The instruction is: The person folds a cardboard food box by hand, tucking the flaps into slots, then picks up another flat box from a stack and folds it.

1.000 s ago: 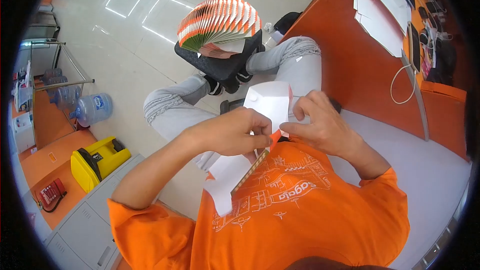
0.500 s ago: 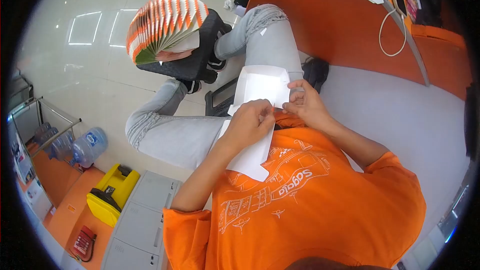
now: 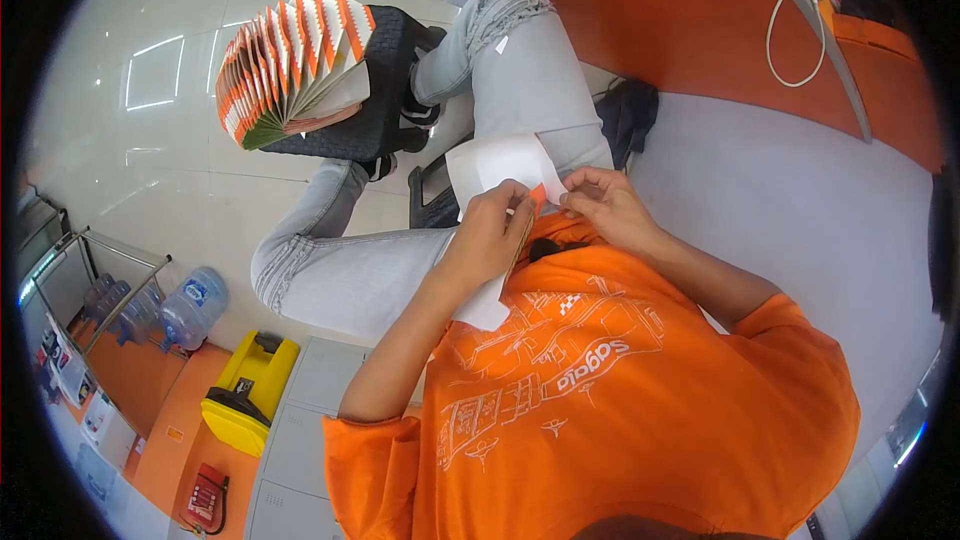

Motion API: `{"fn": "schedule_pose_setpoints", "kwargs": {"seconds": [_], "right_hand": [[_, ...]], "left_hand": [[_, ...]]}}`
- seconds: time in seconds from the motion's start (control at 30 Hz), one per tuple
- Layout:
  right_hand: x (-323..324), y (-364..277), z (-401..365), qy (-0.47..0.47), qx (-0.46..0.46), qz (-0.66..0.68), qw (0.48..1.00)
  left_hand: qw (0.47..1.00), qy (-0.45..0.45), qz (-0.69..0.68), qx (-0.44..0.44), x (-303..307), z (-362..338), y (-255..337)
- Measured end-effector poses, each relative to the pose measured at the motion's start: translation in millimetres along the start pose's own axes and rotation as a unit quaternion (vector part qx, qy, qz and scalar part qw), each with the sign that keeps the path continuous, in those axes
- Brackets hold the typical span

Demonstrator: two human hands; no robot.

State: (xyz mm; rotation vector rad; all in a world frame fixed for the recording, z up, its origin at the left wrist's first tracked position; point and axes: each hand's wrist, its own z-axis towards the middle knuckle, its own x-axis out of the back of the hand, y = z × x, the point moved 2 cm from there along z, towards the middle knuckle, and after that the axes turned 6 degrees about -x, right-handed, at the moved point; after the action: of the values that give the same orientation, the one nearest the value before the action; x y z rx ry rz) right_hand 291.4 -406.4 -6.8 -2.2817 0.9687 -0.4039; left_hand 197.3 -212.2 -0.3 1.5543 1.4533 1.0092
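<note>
A white paperboard food box (image 3: 490,165), partly folded up, rests over my lap with its open white inside partly showing. My left hand (image 3: 492,230) is closed on its near edge, by a small orange-printed flap (image 3: 539,197). At the right-hand corner my right hand (image 3: 605,205) pinches the box wall between thumb and fingers. A loose white panel (image 3: 487,310) of the same box hangs below my left hand, against my orange shirt (image 3: 620,420). My fingers hide part of the corner joint.
A fanned stack of orange, white and green folded paperboard (image 3: 290,70) stands on a black stool (image 3: 385,70) ahead. An orange desk panel (image 3: 630,20) rises at the right. Water bottles (image 3: 195,305), a yellow bin (image 3: 250,390) and grey lockers (image 3: 305,440) stand to the left.
The box has tilted, so less of its inside shows, and an orange flap has come into sight between my hands. Both hands have shifted slightly. The whole view has moved a little.
</note>
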Motion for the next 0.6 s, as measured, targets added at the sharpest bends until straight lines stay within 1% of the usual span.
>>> {"fn": "schedule_pose_setpoints", "kwargs": {"seconds": [0.03,0.07,0.1,0.13,0.2,0.23,0.3,0.33,0.4,0.47,0.53,0.6], "right_hand": [[-1,0,0,0.004,0.007,-0.011,1.000],[-4,1,0,0.007,0.004,-0.008,1.000],[-7,0,1,0.019,0.034,-0.031,0.999],[-8,-1,1,0.030,0.065,-0.056,0.996],[-7,4,3,0.038,0.065,-0.040,0.996],[-7,5,4,0.043,0.070,-0.026,0.996],[-10,5,6,0.039,0.053,-0.038,0.997],[-12,6,6,0.039,0.037,-0.047,0.997],[-17,12,7,0.058,0.047,-0.040,0.996],[-19,20,11,0.075,0.060,-0.036,0.995],[-21,25,13,0.092,0.132,-0.011,0.987],[-20,19,11,0.095,0.148,-0.032,0.984]], "left_hand": [[1.000,-0.004,0.001,0.002,-3,2,-5],[1.000,0.001,-0.009,-0.028,-7,4,-7],[0.998,0.007,-0.020,-0.058,-11,7,-9],[0.998,0.004,-0.021,-0.058,-14,10,-12],[0.996,0.029,0.001,-0.084,-17,13,-14],[0.996,0.030,0.000,-0.082,-20,15,-15],[0.993,0.077,-0.015,-0.093,-24,18,-16],[0.993,0.075,-0.017,-0.091,-27,19,-19],[0.990,0.099,-0.092,-0.030,-31,21,-26],[0.989,0.101,-0.103,-0.026,-32,23,-30],[0.988,0.103,-0.112,-0.021,-33,22,-30],[0.985,0.115,-0.124,-0.018,-32,23,-27]]}}
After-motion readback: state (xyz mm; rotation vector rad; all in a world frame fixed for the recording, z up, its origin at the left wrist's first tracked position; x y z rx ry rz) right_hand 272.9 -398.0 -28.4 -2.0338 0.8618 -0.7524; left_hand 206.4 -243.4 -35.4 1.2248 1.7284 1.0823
